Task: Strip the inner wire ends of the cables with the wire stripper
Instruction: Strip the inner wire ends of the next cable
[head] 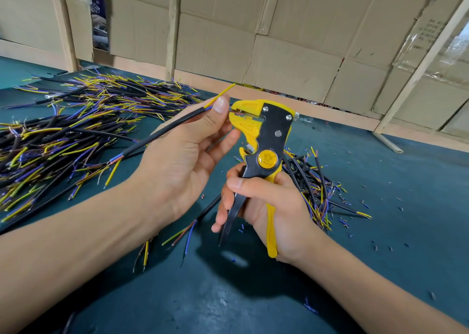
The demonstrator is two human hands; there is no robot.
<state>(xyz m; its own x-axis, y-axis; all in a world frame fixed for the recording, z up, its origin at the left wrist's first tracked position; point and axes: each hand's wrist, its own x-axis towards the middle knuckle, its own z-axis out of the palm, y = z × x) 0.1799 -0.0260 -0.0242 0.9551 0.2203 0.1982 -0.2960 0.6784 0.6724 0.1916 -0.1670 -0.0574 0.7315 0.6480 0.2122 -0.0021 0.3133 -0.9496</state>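
Cardboard sheets (291, 28) and pale wooden battens make the wall behind, and below them lies a dark green table mat (253, 295) where I do the work.

I see my left hand (182, 155) raised over the mat, palm turned to the camera. Its thumb and fingers pinch a black cable (162, 133) near the end, and the cable runs down to the left across the palm. From the pinched end a yellow inner wire (219, 95) points up and to the right, free in the air. Another thin wire goes from the thumb tip into the head of the wire stripper (264, 133); its colour I cannot tell well.

My right hand (266, 206) is wrapped around the two handles of the stripper, one black and one yellow, with the thumb lying across the front. The yellow head stands upright, just beside the left thumb, and its jaws are closed on the thin wire.

On the left side of the mat, a large pile of cables (76, 120) is spread, with yellow, blue and brown ends. A smaller pile (314, 178) lies behind the right hand. Near it, small cut pieces of insulation (365, 206) are scattered. One loose cable (198, 219) lies under my hands.
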